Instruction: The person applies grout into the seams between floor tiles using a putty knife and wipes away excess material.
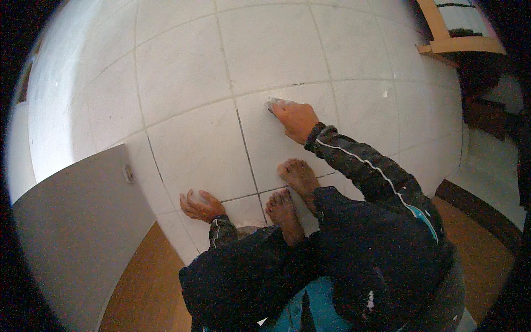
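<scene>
My right hand (298, 120) reaches out over the white tile floor (276, 50), its fingers closed round a small grey-white thing with a dark edge (272, 104). The kind of thing is hard to make out, as the fingers cover most of it. It is at the tile surface, just below a pale joint line. Lower down, my left hand (202, 206) is at the floor with its fingers apart and nothing in them. Between the tiles, a dark joint line (247, 149) runs down between my two hands; farther joints look pale.
My bare feet (298, 176) are on the tiles between my hands. A grey door panel (83, 227) stands at the left, beside a brown wood-look floor (149, 282). At the upper right is a light wooden frame (464, 45), with dark things below it.
</scene>
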{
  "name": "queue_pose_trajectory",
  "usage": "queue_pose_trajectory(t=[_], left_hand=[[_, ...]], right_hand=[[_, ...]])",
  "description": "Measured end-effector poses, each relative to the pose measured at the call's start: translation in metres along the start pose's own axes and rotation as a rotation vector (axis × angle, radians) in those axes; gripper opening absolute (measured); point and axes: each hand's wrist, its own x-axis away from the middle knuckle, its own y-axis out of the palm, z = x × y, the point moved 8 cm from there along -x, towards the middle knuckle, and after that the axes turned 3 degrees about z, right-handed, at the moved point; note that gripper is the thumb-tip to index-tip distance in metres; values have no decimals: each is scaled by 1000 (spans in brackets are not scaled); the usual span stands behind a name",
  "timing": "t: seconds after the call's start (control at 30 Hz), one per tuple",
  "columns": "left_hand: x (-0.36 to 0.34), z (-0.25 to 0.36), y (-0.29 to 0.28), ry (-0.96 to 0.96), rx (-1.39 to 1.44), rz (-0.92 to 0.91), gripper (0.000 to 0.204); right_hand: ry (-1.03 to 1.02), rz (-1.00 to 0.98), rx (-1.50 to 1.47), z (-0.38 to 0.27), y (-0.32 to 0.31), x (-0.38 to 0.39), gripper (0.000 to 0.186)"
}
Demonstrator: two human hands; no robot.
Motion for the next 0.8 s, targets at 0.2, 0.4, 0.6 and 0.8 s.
queue_pose_trajectory(t=[0.2,0.4,0.6,0.8], left_hand=[[4,1,-1,11,27,-4,29],[12,-10,-16,23,89,7,29],[25,-24,2,-12,16,-50,30],[26,-27,16,-19,61,-55,29]], right_hand=[[41,65,3,37,-22,15,36],[-73,327,272,48,-34,35,34],[8,-151,107,61,-5,44,39],[311,-53,79,102,-3,33,46]])
